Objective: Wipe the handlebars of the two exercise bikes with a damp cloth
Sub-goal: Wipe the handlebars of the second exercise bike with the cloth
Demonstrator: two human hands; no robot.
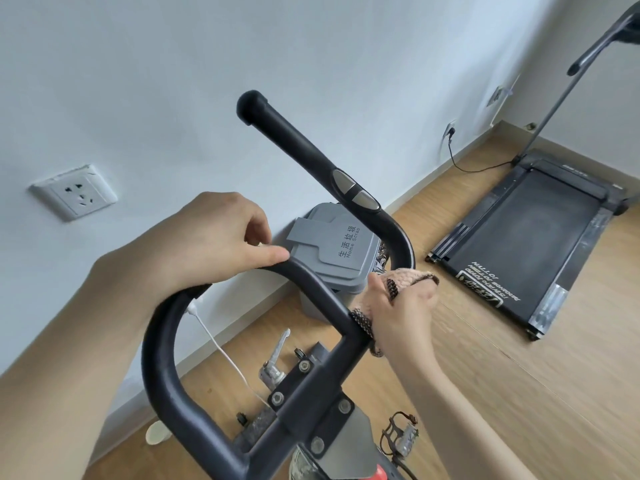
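The black handlebar of an exercise bike fills the middle of the head view, its padded end pointing up toward the wall. A silver pulse sensor sits on its right arm. My left hand rests on the left bend of the bar, fingers curled over it. My right hand grips the crossbar near the stem through a pinkish-beige cloth with a dark patterned edge. The cloth is wrapped around the bar under my palm.
A grey lidded trash bin stands by the wall behind the bar. A black treadmill lies at right on the wooden floor. A white cable, a wall socket and the bike's pedal are also near.
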